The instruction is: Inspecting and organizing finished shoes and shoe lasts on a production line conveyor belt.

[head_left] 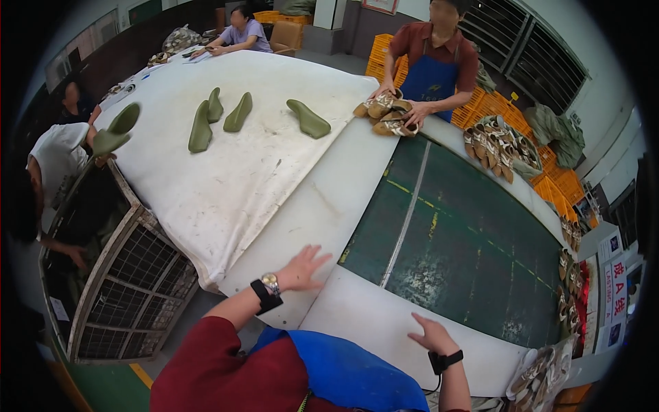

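Observation:
My left hand (302, 268), with a watch and a black strap at the wrist, hovers over or rests on the white tabletop (322, 196); I cannot tell if it touches. Its fingers are spread and hold nothing. Over the near white border of the green conveyor belt (467, 240) is my right hand (434, 336), also bare, thumb and fingers apart. Farther off, several olive-green shoe lasts (238, 112) lie on a white cloth cover (233, 165). Across the belt, a person in a blue apron (430, 82) grips brown-and-white shoes (388, 110) with both hands.
At left stands a wire-mesh cage cart (130, 275); a person in white (58, 154) leans over it, holding more green lasts (117, 130). Piled shoes (498, 147) line the right side, before orange crates (491, 110). Another person (250, 34) sits at the far end.

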`<state>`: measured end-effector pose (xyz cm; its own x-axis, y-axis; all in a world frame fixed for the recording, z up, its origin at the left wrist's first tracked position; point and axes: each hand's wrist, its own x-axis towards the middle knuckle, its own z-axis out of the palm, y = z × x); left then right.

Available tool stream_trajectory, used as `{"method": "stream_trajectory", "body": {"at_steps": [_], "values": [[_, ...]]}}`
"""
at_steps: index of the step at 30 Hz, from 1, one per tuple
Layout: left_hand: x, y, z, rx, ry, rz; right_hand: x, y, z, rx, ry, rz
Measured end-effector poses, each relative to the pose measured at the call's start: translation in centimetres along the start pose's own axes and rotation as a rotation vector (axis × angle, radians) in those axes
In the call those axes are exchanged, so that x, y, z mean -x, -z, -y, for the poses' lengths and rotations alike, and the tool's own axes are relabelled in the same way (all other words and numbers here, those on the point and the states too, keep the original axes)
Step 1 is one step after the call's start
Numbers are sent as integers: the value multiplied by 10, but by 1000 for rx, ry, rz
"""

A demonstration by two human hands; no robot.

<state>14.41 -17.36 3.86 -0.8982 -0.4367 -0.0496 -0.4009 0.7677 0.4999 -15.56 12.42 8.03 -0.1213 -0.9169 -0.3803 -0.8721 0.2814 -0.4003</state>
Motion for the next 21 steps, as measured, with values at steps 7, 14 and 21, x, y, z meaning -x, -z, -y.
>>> {"method": "stream_trajectory", "body": {"at_steps": [7, 14, 21], "values": [[-98, 81, 86, 175, 177, -574, -98, 73, 25, -305, 32, -156], [-189, 146, 141, 294, 479, -555, -215, 84, 24, -762, -28, -79], [-245, 143, 199, 100, 820, -219, -302, 93, 54, -1051, -378, -25]]}}
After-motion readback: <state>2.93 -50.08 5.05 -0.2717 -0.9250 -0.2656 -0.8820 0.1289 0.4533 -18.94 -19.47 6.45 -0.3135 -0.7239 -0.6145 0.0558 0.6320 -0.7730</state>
